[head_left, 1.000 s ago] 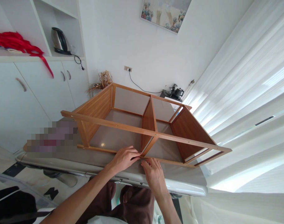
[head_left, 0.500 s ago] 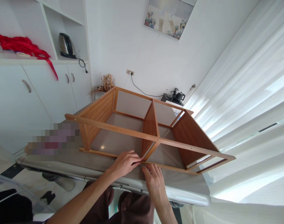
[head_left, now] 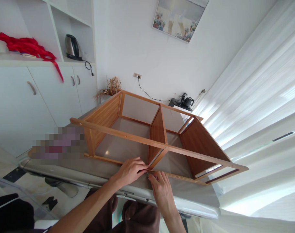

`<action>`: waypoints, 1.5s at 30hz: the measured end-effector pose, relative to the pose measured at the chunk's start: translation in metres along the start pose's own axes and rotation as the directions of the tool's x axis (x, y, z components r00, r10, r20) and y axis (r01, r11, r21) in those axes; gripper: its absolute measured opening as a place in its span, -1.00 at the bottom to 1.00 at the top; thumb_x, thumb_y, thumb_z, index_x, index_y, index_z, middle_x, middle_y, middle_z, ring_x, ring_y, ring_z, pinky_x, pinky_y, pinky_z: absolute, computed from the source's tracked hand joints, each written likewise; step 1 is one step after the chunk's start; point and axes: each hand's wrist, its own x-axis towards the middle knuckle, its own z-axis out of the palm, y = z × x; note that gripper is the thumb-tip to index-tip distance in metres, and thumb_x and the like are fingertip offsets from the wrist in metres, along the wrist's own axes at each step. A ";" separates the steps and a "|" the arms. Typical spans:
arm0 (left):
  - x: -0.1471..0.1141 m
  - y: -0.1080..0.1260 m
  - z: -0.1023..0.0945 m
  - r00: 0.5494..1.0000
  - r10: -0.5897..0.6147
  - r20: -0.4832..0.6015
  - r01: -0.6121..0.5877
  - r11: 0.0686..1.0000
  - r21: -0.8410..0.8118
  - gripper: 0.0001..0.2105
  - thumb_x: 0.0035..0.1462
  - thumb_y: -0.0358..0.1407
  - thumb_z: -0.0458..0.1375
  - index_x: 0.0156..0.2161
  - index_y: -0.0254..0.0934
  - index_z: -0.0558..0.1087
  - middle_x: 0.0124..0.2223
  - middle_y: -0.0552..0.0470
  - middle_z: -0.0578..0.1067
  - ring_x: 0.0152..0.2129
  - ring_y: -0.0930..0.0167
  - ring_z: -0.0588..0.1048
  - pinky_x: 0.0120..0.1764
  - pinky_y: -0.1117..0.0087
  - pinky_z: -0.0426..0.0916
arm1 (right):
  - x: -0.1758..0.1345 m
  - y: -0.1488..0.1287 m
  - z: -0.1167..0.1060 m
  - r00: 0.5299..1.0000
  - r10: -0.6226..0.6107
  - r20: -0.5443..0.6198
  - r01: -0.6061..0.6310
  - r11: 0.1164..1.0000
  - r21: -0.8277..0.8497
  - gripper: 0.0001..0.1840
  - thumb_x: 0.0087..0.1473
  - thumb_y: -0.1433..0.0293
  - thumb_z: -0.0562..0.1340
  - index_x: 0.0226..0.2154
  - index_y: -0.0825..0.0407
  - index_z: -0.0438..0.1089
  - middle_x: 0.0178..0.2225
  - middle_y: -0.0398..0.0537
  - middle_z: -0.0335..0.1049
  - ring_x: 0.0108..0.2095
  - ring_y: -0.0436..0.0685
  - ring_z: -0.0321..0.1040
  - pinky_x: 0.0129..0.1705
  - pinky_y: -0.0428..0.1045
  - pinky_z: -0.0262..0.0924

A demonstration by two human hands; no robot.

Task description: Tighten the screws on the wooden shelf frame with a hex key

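A brown wooden shelf frame (head_left: 128,136) lies on its side on a grey-topped table (head_left: 72,165). My left hand (head_left: 130,170) is closed over its near lower rail, where the middle board's upright meets it. Just to the right, my right hand (head_left: 160,186) is in a pinch, thumb and index finger close to the same joint. A tiny bit of metal shows between the two hands at the rail; my fingers cover most of it, and its kind is unclear.
At the table's left end lies a blurred pinkish patch (head_left: 62,144). White cabinets (head_left: 44,94) with a kettle (head_left: 73,47) and red ribbon (head_left: 32,47) stand left. Dried plants (head_left: 112,85) and a black kettle stand (head_left: 183,103) are behind the frame; white curtains (head_left: 254,106) hang right.
The whole view has shifted slightly, so the scene sits a little further right. Both hands stay at the same joint; my right fingers have barely moved.
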 end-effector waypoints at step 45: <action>0.000 0.003 -0.004 1.000 0.004 0.010 -0.004 1.000 0.006 -0.79 0.32 -0.22 0.13 -0.02 -0.15 0.55 -0.22 0.06 0.60 -0.25 0.37 0.47 -0.14 0.34 0.36 | 0.005 -0.003 -0.004 0.998 -0.060 -0.017 0.059 0.995 -0.084 -0.76 0.21 0.60 0.15 -0.23 -0.04 0.43 -0.29 -0.06 0.37 -0.27 0.17 0.29 -0.23 0.05 0.11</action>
